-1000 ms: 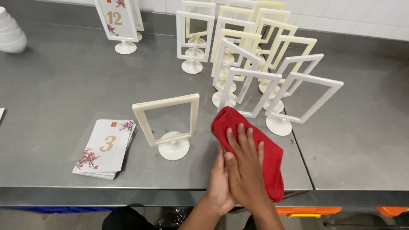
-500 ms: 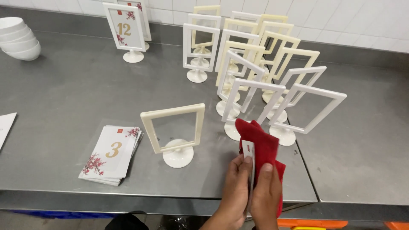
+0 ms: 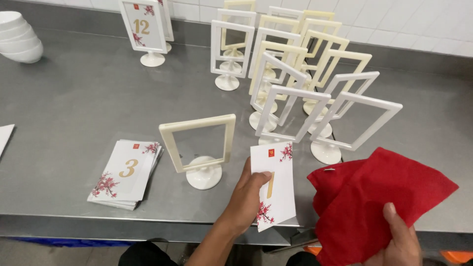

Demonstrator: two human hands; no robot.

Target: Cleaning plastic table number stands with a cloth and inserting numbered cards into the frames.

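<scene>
Left hand: the left hand pinches a white rectangular paper card with a gold numeral and red blossom print, thumb on its face, fingers behind it, just above the front part of the grey stainless-steel worktop.
Right hand: the right hand, at the lower right corner, grips a crumpled red cloth from below, thumb pressed on the fabric; the cloth hangs partly past the table's front edge.
In the way: an empty cream plastic frame stand on a round foot stands just left of the held card, upright and facing the camera. Behind the card a tight cluster of empty white and cream frame stands crowds the middle and right of the table, several tilted and overlapping; the nearest white frame sits just beyond the card's top edge.
Edges and room: the front edge of the worktop runs beneath both wrists. Bare steel lies open between the single cream stand and the back wall on the left half, and on the far right beyond the cloth.
Cards and signs: a small fanned stack of matching white numbered cards lies flat near the front left. A filled white stand showing a gold-numbered card stands at the back left, near the white tiled wall.
Other: stacked white bowls sit at the far left rear corner.
</scene>
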